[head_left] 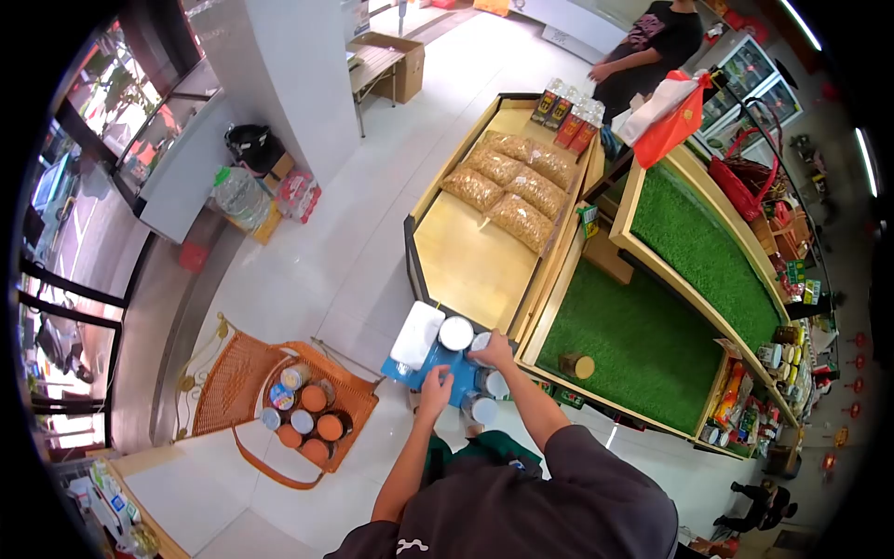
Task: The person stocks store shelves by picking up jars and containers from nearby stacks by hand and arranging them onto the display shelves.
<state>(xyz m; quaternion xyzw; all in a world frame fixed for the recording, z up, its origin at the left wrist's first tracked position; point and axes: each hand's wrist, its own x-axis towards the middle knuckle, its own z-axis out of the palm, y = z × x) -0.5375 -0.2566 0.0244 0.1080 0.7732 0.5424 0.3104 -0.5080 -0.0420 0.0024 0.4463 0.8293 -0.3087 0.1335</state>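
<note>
My right hand (494, 350) is closed around a white-lidded jar (480, 341) at the right side of a blue stool top (430, 365). My left hand (436, 389) is over the stool's near edge, its fingers curled; whether anything is in them is too small to tell. Between and beyond the hands stands another jar with a white lid (456, 333). A white rectangular item (417, 334) lies at the stool's left. Two clear-topped jars (480, 408) are at its near right.
Jars with orange and pale lids (330, 427) fill a wicker chair seat (365, 406) on the left. Ahead, a wooden display (466, 256) holds bagged goods (520, 221). Right of it are green turf shelves (633, 345) with one jar (576, 365). A person (652, 47) stands at the back.
</note>
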